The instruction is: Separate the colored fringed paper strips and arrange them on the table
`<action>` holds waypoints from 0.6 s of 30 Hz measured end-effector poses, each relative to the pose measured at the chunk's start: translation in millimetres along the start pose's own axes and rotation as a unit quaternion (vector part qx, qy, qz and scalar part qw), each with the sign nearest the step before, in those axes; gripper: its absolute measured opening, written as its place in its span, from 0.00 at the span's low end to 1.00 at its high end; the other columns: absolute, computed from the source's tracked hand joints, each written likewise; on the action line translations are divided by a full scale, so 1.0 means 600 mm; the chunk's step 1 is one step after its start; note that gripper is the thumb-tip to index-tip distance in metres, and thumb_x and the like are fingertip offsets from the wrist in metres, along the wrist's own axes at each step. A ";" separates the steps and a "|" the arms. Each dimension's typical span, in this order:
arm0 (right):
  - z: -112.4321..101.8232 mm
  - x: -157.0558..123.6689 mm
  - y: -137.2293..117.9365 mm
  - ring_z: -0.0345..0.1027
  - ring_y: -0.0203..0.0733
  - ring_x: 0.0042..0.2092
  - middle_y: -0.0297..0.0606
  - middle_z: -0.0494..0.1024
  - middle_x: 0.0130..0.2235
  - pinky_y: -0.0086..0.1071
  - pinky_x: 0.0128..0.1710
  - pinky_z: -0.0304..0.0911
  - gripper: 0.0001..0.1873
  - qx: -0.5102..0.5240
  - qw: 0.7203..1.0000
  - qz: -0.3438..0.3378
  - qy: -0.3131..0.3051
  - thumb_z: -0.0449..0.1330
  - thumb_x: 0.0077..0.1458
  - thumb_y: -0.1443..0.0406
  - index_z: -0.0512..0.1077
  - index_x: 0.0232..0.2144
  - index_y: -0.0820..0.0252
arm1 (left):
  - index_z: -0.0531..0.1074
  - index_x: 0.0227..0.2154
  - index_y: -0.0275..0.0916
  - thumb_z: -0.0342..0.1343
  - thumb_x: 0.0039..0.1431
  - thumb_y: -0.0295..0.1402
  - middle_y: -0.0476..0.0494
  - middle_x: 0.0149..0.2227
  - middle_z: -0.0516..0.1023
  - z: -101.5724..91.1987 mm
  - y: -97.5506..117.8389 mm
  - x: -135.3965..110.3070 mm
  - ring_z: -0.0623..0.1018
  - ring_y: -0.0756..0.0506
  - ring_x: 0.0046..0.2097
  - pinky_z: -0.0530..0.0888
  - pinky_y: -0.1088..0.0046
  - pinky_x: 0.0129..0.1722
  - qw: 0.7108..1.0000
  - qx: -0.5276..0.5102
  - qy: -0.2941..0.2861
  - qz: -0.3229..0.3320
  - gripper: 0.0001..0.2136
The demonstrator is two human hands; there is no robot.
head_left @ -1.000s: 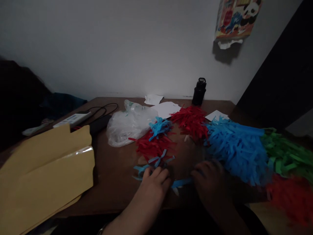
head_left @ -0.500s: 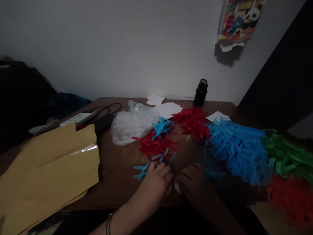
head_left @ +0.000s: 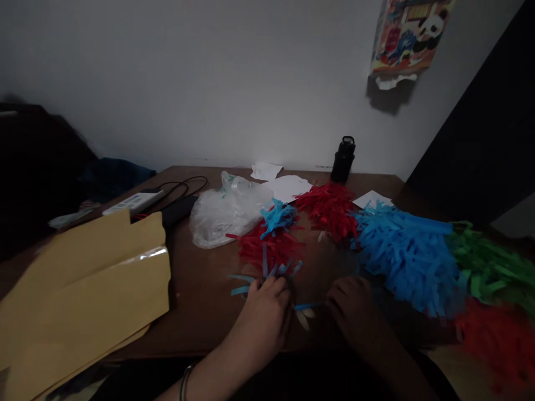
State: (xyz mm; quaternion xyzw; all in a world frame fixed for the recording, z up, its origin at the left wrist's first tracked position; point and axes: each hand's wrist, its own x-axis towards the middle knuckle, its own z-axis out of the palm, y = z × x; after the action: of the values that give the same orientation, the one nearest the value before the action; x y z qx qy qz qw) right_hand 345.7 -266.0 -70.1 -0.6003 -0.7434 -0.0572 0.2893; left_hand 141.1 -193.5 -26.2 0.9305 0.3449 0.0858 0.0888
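My left hand [head_left: 267,314] is closed over a small bunch of blue fringed strips [head_left: 239,290], whose ends fan out past the fingers. A single blue strip [head_left: 307,306] stretches from it across to my right hand [head_left: 355,312], which has its fingers closed at the strip's other end. That grip lies in deep shadow. Under the strip, between the hands, lie small pale pieces [head_left: 307,322] that I cannot identify. Just beyond my left hand is a pile of red fringe [head_left: 267,249], with a smaller light-blue bunch [head_left: 278,216] on top.
A crumpled clear plastic bag [head_left: 228,214], white paper [head_left: 288,187] and more red fringe [head_left: 330,209] lie farther back. Large blue fringe [head_left: 409,256], green fringe [head_left: 497,262] and orange-red fringe [head_left: 497,340] fill the right. A yellow envelope [head_left: 92,295] covers the left; a black bottle [head_left: 343,160] stands behind.
My right hand has moved right, away from my left hand, and a blue strip now spans the gap. The left hand has shifted slightly and the strips in it have changed position.
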 end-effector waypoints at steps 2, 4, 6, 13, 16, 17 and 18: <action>-0.001 0.002 -0.006 0.62 0.45 0.38 0.36 0.72 0.34 0.42 0.44 0.50 0.09 -0.002 1.000 0.029 -0.008 0.52 0.58 0.74 0.69 0.30 0.58 | 0.74 0.34 0.36 0.51 0.58 0.25 0.39 0.39 0.76 -0.001 0.006 0.004 0.73 0.37 0.43 0.64 0.56 0.42 1.000 0.016 0.002 -0.020 0.07; -0.002 0.007 -0.013 0.62 0.45 0.38 0.36 0.72 0.33 0.43 0.44 0.49 0.08 -0.004 0.998 0.066 -0.015 0.54 0.56 0.73 0.69 0.28 0.58 | 0.75 0.35 0.36 0.52 0.57 0.27 0.38 0.40 0.76 -0.001 0.007 0.008 0.73 0.35 0.44 0.65 0.54 0.42 0.999 0.032 -0.004 -0.031 0.07; -0.005 0.012 -0.019 0.63 0.46 0.39 0.36 0.72 0.33 0.43 0.44 0.50 0.07 -0.004 0.994 0.108 -0.026 0.57 0.54 0.73 0.69 0.27 0.58 | 0.75 0.37 0.36 0.55 0.56 0.28 0.37 0.42 0.76 0.001 0.004 0.013 0.73 0.34 0.45 0.65 0.53 0.42 0.998 0.042 -0.010 -0.035 0.07; 0.002 0.015 -0.024 0.65 0.44 0.40 0.34 0.75 0.34 0.43 0.47 0.50 0.12 0.023 0.997 0.072 0.018 0.58 0.49 0.77 0.73 0.29 0.55 | 0.78 0.30 0.41 0.61 0.59 0.29 0.45 0.35 0.78 0.027 -0.008 0.019 0.73 0.40 0.42 0.59 0.50 0.49 0.992 0.084 0.004 0.098 0.03; 0.008 0.011 -0.029 0.65 0.43 0.40 0.33 0.75 0.32 0.46 0.52 0.48 0.12 0.038 0.999 0.004 0.038 0.59 0.50 0.76 0.74 0.31 0.54 | 0.77 0.31 0.40 0.59 0.60 0.27 0.45 0.34 0.78 0.039 -0.003 0.021 0.72 0.40 0.42 0.57 0.49 0.52 0.992 0.065 0.023 0.107 0.04; 0.010 0.010 -0.031 0.65 0.43 0.41 0.33 0.75 0.33 0.47 0.54 0.47 0.11 0.040 0.999 0.000 0.032 0.60 0.51 0.75 0.75 0.32 0.55 | 0.77 0.31 0.39 0.58 0.60 0.26 0.44 0.35 0.78 0.041 0.000 0.023 0.73 0.40 0.43 0.57 0.50 0.52 0.994 0.049 0.020 0.094 0.04; 0.011 0.011 -0.034 0.65 0.44 0.42 0.34 0.76 0.34 0.48 0.55 0.46 0.10 0.040 0.999 -0.002 0.029 0.60 0.52 0.74 0.74 0.33 0.55 | 0.77 0.32 0.38 0.58 0.60 0.25 0.42 0.36 0.78 0.042 0.002 0.026 0.73 0.39 0.43 0.58 0.50 0.51 0.996 0.033 0.013 0.078 0.05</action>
State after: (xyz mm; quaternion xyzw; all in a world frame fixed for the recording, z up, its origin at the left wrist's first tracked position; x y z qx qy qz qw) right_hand 323.8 -262.8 -67.2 -0.5853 -0.7374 -0.0453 0.3342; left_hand 159.1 -187.0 -48.6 0.9557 0.2755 0.0931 0.0463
